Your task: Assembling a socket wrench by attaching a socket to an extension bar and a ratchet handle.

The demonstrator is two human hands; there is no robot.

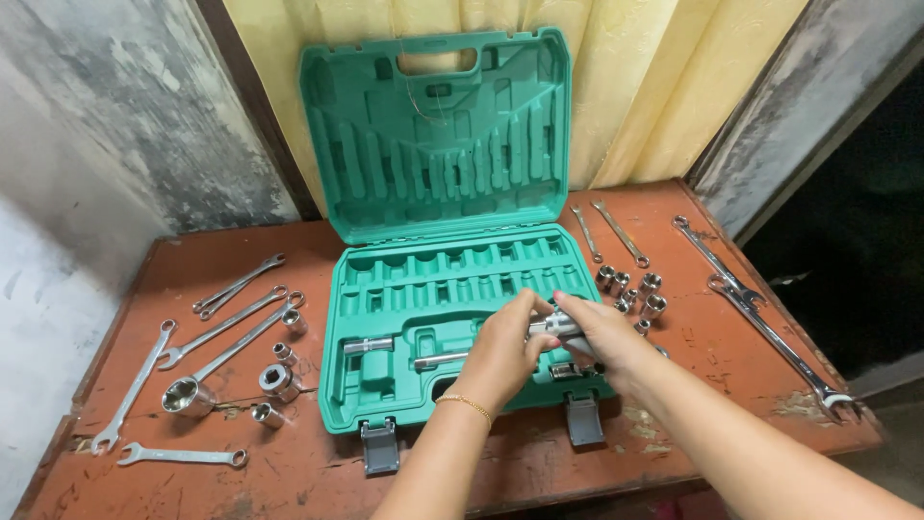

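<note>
Over the near part of the open green tool case [385, 385], the left hand [500, 351] and right hand [602, 337] together grip a chrome ratchet tool [556, 325]. Sockets [279, 380] and wrenches [231, 327] lie on the red counter [539, 462] alongside; the case lid [433, 135] stands upright behind.
</note>
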